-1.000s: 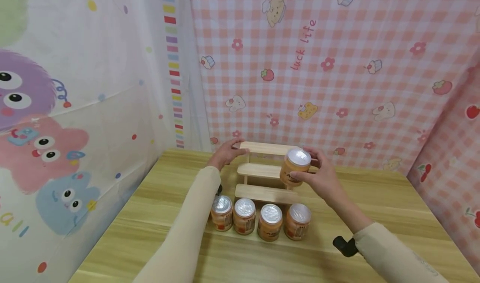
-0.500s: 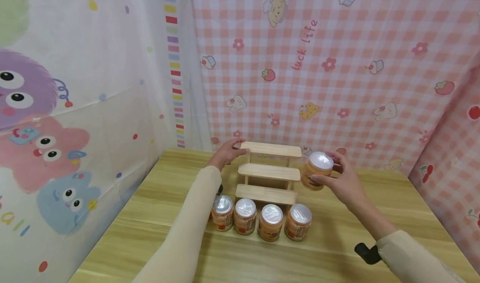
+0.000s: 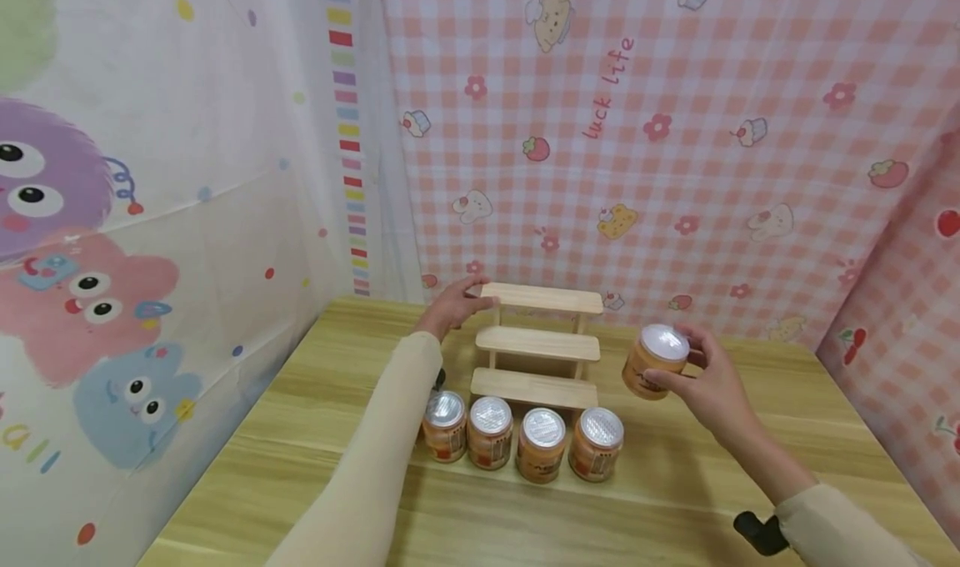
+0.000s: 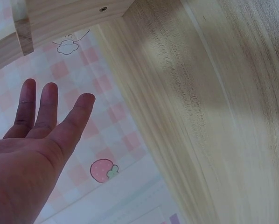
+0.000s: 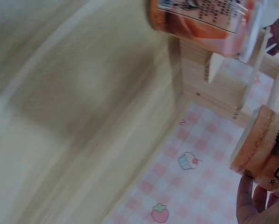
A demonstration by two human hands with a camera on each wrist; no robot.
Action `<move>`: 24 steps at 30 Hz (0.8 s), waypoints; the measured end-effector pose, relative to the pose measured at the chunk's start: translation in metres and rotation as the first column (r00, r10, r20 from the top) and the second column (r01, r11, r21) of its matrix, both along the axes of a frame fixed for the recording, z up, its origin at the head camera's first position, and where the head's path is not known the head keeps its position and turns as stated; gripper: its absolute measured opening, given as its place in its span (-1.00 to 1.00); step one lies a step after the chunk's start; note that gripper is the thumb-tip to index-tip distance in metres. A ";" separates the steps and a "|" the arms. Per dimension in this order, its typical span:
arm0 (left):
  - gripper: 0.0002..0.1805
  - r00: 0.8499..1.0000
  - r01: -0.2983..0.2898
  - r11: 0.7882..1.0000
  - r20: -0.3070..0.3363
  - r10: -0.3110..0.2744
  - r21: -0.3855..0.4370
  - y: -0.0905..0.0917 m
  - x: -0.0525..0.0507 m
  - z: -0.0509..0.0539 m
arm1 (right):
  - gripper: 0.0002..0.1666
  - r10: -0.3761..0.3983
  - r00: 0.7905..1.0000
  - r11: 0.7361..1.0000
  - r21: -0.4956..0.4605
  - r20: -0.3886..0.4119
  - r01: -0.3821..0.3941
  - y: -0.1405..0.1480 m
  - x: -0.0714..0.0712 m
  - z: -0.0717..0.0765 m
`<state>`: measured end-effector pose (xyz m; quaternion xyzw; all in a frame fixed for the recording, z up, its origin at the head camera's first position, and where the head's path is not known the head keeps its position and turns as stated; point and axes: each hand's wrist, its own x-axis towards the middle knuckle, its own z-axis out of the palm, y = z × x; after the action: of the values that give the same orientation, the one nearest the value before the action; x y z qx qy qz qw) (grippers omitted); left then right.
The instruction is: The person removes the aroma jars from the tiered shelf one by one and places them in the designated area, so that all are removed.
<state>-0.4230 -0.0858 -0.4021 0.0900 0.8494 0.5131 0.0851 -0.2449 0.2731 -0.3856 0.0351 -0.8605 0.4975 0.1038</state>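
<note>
A three-tier wooden display rack (image 3: 538, 346) stands toward the back of the table. My left hand (image 3: 453, 307) rests at the left end of its top tier. In the left wrist view, that hand's fingers (image 4: 48, 100) are straight, and its thumb is hidden. My right hand (image 3: 708, 383) grips an orange can (image 3: 651, 368) with a silvery lid, held up to the right of the rack, slightly tilted. The right wrist view shows the held can (image 5: 265, 149) with fingers around its side. A row of similar cans (image 3: 542, 446) stands upright before the rack.
The wood-grain table (image 3: 480, 521) extends to both sides of the rack. A pink checked cloth (image 3: 660, 175) hangs behind it. On the left hangs a white cartoon-print cloth (image 3: 247, 133).
My right hand has carried the can from in front of the rack's right end out to the right, then slightly lower. My left hand and the row of cans have stayed put.
</note>
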 end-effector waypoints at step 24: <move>-0.35 1.000 0.005 1.000 0.015 -0.005 0.013 0.000 0.002 0.003 | 0.03 0.024 0.995 1.000 0.007 0.096 -0.025 0.016 0.029 -0.074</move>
<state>-0.4211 -0.0855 -0.3988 0.0888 0.8450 0.5192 0.0923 -0.2159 0.2892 -0.4593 0.0221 -0.8661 0.4962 0.0561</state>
